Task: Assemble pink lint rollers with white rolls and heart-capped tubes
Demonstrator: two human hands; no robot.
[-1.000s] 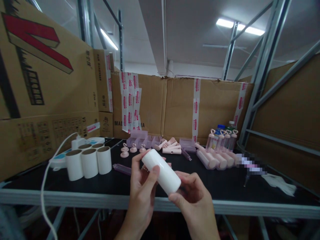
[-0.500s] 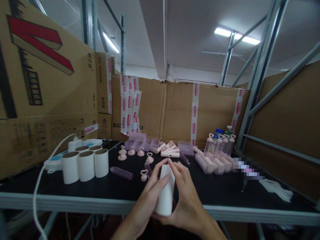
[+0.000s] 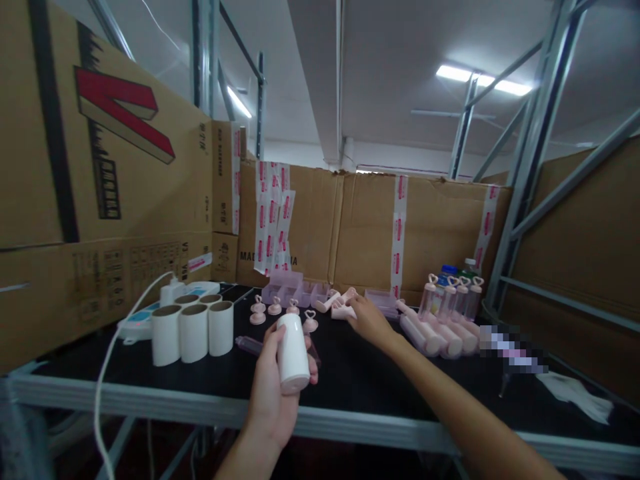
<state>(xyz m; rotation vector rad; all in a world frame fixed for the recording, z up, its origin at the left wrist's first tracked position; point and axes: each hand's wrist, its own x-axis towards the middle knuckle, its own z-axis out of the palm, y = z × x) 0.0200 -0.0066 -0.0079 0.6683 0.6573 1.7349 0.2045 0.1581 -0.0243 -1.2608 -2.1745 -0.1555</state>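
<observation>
My left hand [image 3: 274, 390] is wrapped round a smooth white roll [image 3: 293, 350], held tilted above the front of the table. Its near end faces me. My right hand [image 3: 371, 325] reaches to the back middle, fingertips closed on a pale pink plastic piece [image 3: 342, 311] in a small pile; the fingertips are partly hidden. Another curved pink piece [image 3: 327, 301] lies just left of it. Several pink heart-topped caps [image 3: 311, 322] stand behind the left hand. A clear purplish plastic cover [image 3: 249, 345] lies left of that hand, partly covered by it.
Several white rolls with brown cores [image 3: 194, 333] stand on the left beside a power strip [image 3: 137, 325] and white cable [image 3: 104, 393]. Purple trays [image 3: 285, 291] sit at the back. Pink rollers in clear covers [image 3: 445, 337] lie on the right, bottles behind. Cardboard [image 3: 365, 233] walls the table.
Both hands were together round the white roll. My right hand has let go and moved forward to the pink pieces. My left hand keeps the roll, now further left. The view has shifted slightly.
</observation>
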